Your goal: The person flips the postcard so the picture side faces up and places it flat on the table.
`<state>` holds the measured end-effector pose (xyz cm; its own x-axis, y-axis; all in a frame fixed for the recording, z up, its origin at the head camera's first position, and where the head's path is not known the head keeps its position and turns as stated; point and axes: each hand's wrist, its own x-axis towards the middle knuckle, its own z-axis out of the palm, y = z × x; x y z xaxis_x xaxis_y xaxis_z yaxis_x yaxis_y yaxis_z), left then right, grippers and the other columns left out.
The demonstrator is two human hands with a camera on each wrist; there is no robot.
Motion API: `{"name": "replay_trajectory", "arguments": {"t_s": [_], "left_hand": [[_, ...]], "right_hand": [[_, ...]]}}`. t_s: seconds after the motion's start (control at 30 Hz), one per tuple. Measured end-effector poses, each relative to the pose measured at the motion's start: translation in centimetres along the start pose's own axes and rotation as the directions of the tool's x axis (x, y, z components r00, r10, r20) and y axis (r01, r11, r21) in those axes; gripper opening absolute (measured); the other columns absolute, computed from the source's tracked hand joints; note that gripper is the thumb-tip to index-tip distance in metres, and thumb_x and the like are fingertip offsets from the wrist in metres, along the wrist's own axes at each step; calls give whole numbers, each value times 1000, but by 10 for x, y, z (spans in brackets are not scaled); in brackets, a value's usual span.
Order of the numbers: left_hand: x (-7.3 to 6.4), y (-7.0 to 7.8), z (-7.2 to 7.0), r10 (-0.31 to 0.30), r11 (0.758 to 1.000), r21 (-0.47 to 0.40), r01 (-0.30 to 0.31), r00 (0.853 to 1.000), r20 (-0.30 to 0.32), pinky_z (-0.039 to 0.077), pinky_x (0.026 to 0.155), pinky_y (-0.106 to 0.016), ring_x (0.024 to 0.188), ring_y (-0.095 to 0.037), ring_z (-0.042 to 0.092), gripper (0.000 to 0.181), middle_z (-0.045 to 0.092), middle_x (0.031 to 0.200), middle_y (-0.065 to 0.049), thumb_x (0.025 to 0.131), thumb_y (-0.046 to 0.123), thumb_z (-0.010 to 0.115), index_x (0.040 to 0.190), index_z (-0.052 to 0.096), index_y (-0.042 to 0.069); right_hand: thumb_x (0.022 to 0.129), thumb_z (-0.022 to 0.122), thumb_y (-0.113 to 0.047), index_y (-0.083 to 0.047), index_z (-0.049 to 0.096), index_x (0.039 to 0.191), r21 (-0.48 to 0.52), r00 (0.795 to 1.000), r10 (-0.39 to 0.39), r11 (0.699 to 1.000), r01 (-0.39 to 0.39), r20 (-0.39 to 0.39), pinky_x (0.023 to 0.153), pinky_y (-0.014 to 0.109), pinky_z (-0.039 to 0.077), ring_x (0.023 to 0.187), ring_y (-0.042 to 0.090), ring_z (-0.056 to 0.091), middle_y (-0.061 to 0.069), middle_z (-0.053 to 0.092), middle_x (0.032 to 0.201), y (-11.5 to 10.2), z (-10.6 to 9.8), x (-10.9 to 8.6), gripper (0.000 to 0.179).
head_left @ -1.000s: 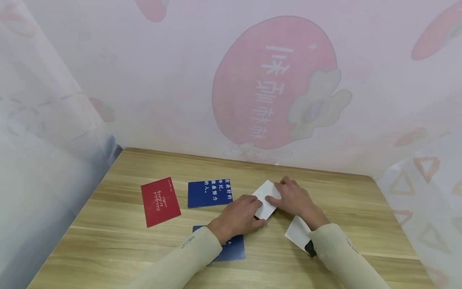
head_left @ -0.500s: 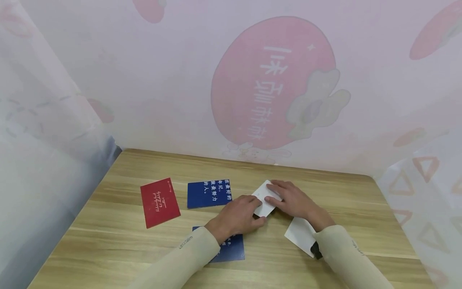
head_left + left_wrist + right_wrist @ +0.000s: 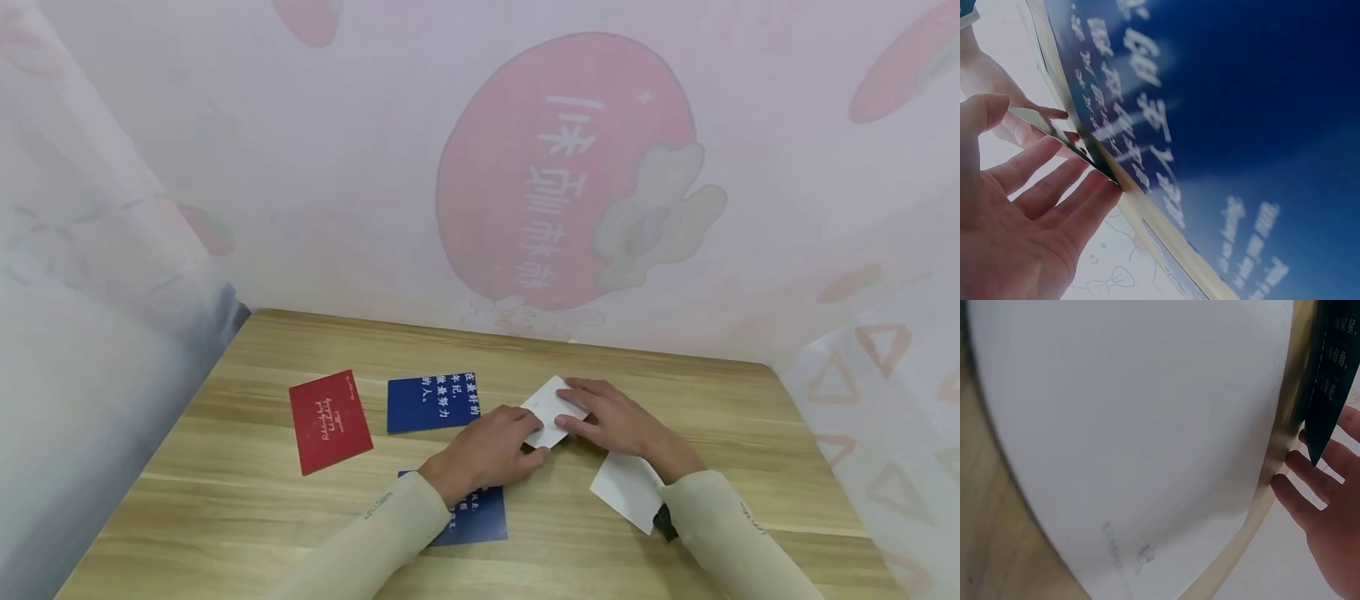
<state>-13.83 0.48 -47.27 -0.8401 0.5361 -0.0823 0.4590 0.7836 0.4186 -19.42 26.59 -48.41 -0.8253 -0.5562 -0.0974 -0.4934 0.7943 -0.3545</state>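
Pale curtains (image 3: 337,167) with a large pink strawberry-like print (image 3: 510,183) rise behind the wooden table (image 3: 217,508) where my hands work. Between them I have a small card (image 3: 549,412), white face up, tilted over the wood; from my right wrist its dark underside shows pale Chinese characters. My left hand (image 3: 487,450) pinches its left end, fingertips on the white face and thumb at the near edge. My right hand (image 3: 618,421) touches the other end, thumb and forefinger on the white side (whether the fingers close round it, I cannot tell). Partly beneath my right sleeve (image 3: 735,533) lies a second white card (image 3: 626,492). One blue card (image 3: 431,404) rests just beyond my left hand, another blue card (image 3: 480,517) shows partly under my left sleeve (image 3: 375,533), and farther left is a red card (image 3: 331,422) with white script.
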Motion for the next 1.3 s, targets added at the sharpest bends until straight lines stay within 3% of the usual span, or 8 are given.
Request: {"name": "replay_trajectory", "arguments": {"t_s": [0.6,0.97,1.3], "left_hand": [[-6,-12,-5,72,992,-103,-75,997,-31,55,115,-45,138,-26,64,44,70,146,-4,112,44,56,142,71,16],[-7,-19,-8,85,981,-170,-91,996,-40,56,113,-47,138,-23,65,40,69,148,-3,113,43,56,142,71,20],[-10,-22,-12,102,969,-223,-110,994,-49,59,107,-44,128,-17,68,37,71,145,-2,114,39,57,142,71,20]], "right_hand": [[99,70,-66,-17,58,159,11,1000,12,1000,-12,3,123,65,42,158,39,44,10,48,170,3,-6,-11,78],[101,69,-62,-17,64,153,24,998,20,1000,-18,-59,120,63,47,153,37,51,9,55,165,4,-7,-14,69],[102,72,-55,-13,69,146,12,990,-10,1000,12,-138,115,61,51,144,37,60,10,65,154,6,-8,-14,60]]}}
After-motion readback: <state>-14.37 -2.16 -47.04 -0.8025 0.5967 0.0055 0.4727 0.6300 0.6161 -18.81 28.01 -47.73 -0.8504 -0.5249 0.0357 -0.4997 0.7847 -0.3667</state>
